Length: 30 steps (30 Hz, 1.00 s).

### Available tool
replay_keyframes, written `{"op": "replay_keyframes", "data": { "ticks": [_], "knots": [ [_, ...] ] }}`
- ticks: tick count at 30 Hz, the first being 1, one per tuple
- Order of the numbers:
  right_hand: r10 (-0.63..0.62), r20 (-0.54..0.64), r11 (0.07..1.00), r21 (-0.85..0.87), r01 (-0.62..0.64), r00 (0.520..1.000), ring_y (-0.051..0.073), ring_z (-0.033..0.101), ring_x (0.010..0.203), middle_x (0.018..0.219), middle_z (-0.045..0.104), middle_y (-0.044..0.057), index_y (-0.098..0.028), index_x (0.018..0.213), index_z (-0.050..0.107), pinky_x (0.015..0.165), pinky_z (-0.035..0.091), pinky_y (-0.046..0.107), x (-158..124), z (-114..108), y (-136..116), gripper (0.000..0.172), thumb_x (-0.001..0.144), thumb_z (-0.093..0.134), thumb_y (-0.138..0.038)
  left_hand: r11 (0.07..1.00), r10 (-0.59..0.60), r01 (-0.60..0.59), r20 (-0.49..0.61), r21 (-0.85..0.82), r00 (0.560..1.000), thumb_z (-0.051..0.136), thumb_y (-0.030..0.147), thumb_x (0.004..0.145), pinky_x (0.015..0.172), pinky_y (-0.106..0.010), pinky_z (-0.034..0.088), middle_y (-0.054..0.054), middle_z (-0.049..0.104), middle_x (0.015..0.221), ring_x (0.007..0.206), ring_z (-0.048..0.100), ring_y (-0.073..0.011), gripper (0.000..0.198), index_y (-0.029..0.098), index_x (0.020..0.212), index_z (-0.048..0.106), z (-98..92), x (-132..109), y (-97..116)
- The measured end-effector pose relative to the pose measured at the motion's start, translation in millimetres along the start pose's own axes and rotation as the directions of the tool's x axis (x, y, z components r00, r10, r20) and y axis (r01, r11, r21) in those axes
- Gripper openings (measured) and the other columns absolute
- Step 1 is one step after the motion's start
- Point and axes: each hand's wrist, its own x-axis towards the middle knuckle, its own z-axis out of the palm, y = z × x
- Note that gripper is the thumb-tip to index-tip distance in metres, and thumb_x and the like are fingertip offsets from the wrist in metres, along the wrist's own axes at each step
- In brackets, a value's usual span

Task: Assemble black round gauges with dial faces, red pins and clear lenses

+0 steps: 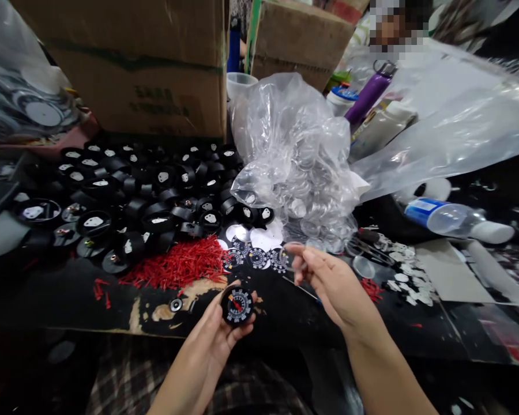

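A small round dial gauge (pixel 237 305) with a black face, white markings and a red pointer rests in my left hand (pixel 218 323), its fingers wrapped round the rim. My right hand (pixel 324 276) pinches a clear round lens (pixel 290 257) by its edge, up and to the right of the gauge and apart from it. Printed black dial faces (pixel 256 258) lie just behind the lens. Left of them spreads a heap of red pointers (pixel 177 265). Many black round housings (pixel 97 222) crowd the table behind that heap.
A plastic bag of clear lenses (pixel 303 167) stands at the back middle. Cardboard boxes (pixel 134 75) rise behind the housings. To the right are a plastic bottle (pixel 450 219), small white pieces (pixel 409 271) and a purple flask (pixel 369 95). A person sits across, partly hidden.
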Motion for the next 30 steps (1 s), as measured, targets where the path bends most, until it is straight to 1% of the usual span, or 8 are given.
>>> {"op": "replay_keyframes", "data": {
  "ticks": [3, 10, 13, 16, 21, 23, 26, 30],
  "knots": [
    [0.111, 0.132, 0.961, 0.238, -0.14, 0.985, 0.009, 0.057, 0.057, 0.071, 0.06, -0.001, -0.018, 0.098, 0.072, 0.059, 0.05, 0.025, -9, 24, -5, 0.03, 0.08, 0.067, -0.041, 1.0, 0.013, -0.013, -0.001, -0.017, 1.0, 0.061, 0.042, 0.085, 0.087, -0.034, 0.052, -0.009, 0.068, 0.121, 0.102, 0.065, -0.0232, 0.04, 0.022, 0.119, 0.064, -0.5, 3, 1],
    [0.181, 0.263, 0.912, 0.316, -0.262, 0.948, 0.009, 0.062, 0.059, 0.073, 0.063, -0.002, -0.019, 0.104, 0.07, 0.062, 0.051, 0.025, -11, 44, -7, 0.031, 0.078, 0.07, -0.037, 0.999, 0.028, -0.027, 0.021, -0.024, 0.999, 0.055, 0.038, 0.089, 0.086, -0.034, 0.053, -0.009, 0.07, 0.118, 0.097, 0.067, -0.022, 0.034, 0.021, 0.117, 0.065, -5.9, 2, 2],
    [0.193, 0.284, 0.905, 0.318, -0.282, 0.939, 0.009, 0.062, 0.059, 0.073, 0.063, -0.002, -0.019, 0.106, 0.067, 0.062, 0.052, 0.024, -11, 45, -7, 0.032, 0.079, 0.069, -0.035, 0.997, 0.043, -0.042, 0.017, -0.064, 0.999, 0.055, 0.039, 0.089, 0.085, -0.033, 0.053, -0.009, 0.072, 0.113, 0.096, 0.068, -0.0215, 0.034, 0.021, 0.114, 0.067, -5.6, 3, 3],
    [0.195, 0.295, 0.921, 0.272, -0.278, 0.935, 0.009, 0.063, 0.062, 0.075, 0.062, -0.002, -0.02, 0.109, 0.064, 0.064, 0.052, 0.025, -12, 49, -4, 0.032, 0.08, 0.068, -0.032, 0.98, 0.121, -0.118, 0.009, -0.159, 0.993, 0.052, 0.045, 0.089, 0.094, -0.035, 0.051, -0.01, 0.071, 0.115, 0.108, 0.064, -0.0237, 0.038, 0.019, 0.112, 0.068, -2.3, 4, 7],
    [0.135, 0.318, 0.977, 0.118, -0.18, 0.938, 0.009, 0.061, 0.063, 0.08, 0.057, -0.003, -0.022, 0.115, 0.06, 0.066, 0.052, 0.025, -21, 56, 1, 0.036, 0.08, 0.066, -0.026, 0.976, 0.132, -0.118, 0.062, -0.184, 0.989, 0.05, 0.049, 0.088, 0.105, -0.04, 0.043, -0.011, 0.069, 0.12, 0.118, 0.059, -0.0269, 0.043, 0.017, 0.112, 0.069, 2.6, 6, 12],
    [0.134, 0.301, 0.988, 0.027, -0.149, 0.944, 0.009, 0.062, 0.065, 0.083, 0.059, -0.001, -0.023, 0.118, 0.059, 0.068, 0.053, 0.026, -29, 43, -2, 0.034, 0.084, 0.061, -0.028, 0.983, 0.102, -0.09, 0.067, -0.162, 0.993, 0.049, 0.048, 0.089, 0.103, -0.041, 0.045, -0.011, 0.07, 0.118, 0.115, 0.061, -0.0272, 0.042, 0.018, 0.111, 0.069, 2.2, 5, 13],
    [0.214, 0.282, 0.974, -0.132, -0.183, 0.935, 0.011, 0.064, 0.068, 0.088, 0.063, 0.001, -0.023, 0.116, 0.06, 0.07, 0.054, 0.028, -51, -3, -8, 0.03, 0.088, 0.055, -0.03, 0.99, 0.104, -0.104, -0.002, -0.098, 0.995, 0.05, 0.046, 0.089, 0.097, -0.04, 0.051, -0.009, 0.072, 0.114, 0.11, 0.064, -0.0258, 0.038, 0.02, 0.109, 0.069, 1.2, 4, 14],
    [0.483, 0.256, 0.84, -0.408, -0.359, 0.837, 0.016, 0.068, 0.074, 0.084, 0.067, 0.002, -0.021, 0.106, 0.063, 0.071, 0.054, 0.031, -100, -76, 11, 0.022, 0.089, 0.052, -0.03, 0.988, 0.152, -0.152, -0.081, 0.016, 0.985, 0.053, 0.045, 0.088, 0.089, -0.035, 0.056, -0.006, 0.074, 0.11, 0.109, 0.065, -0.0246, 0.032, 0.022, 0.099, 0.071, 4.1, 8, 13]
  ]
}}
